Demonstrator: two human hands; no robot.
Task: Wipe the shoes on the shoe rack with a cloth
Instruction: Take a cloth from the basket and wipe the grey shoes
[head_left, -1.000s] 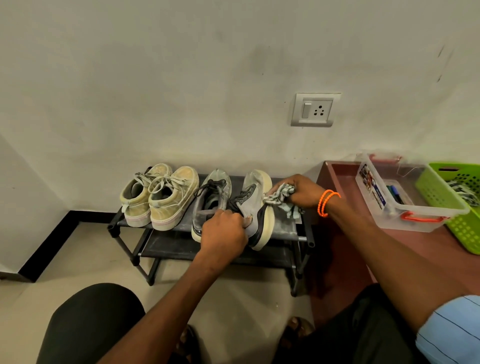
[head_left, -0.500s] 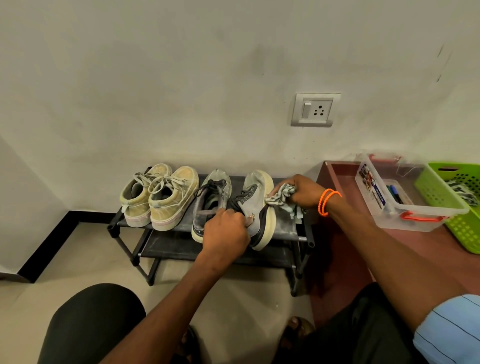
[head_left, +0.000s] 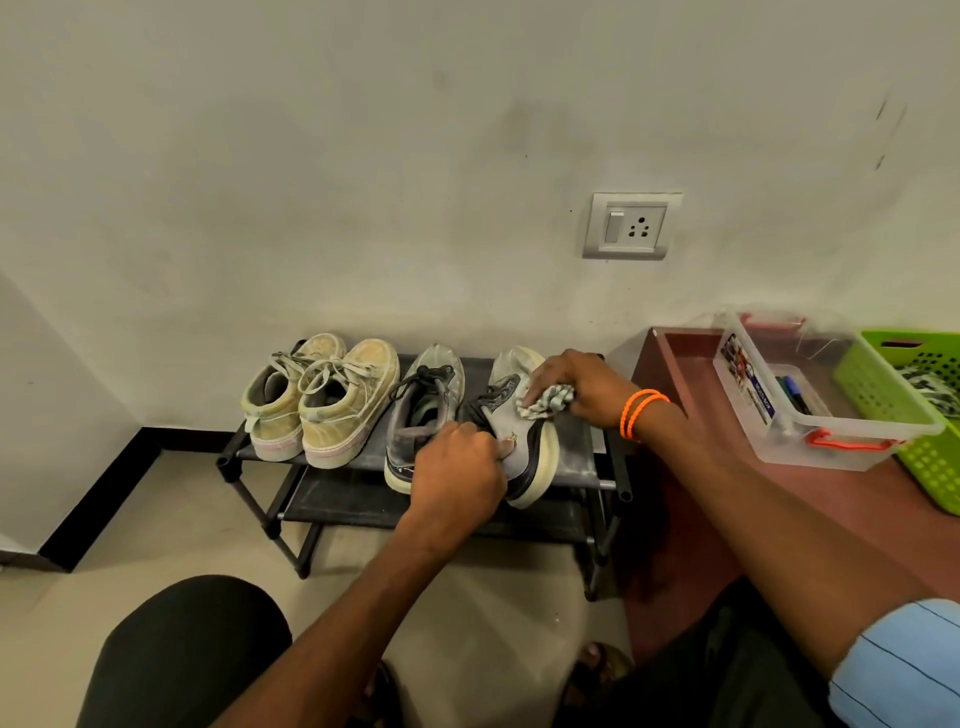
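A low black shoe rack (head_left: 576, 470) stands against the wall with two pairs on its top shelf. At the left sit two beige sneakers (head_left: 322, 397). Beside them is a grey sneaker (head_left: 423, 410), upright. Its mate, the right grey sneaker (head_left: 514, 441), is tipped onto its side with the pale sole facing right. My left hand (head_left: 457, 475) grips this tipped sneaker at its heel. My right hand (head_left: 576, 387) holds a crumpled patterned cloth (head_left: 545, 402) and presses it against the sneaker's side near the toe.
A reddish-brown low table (head_left: 810, 499) stands right of the rack, carrying a clear plastic box (head_left: 831, 436) with orange handles and a green basket (head_left: 930, 467). A wall socket (head_left: 631, 226) is above. My knees and sandalled feet fill the bottom of the view.
My right hand has slid the cloth a little along the tipped sneaker's side toward its toe. My left hand keeps its grip on the heel.
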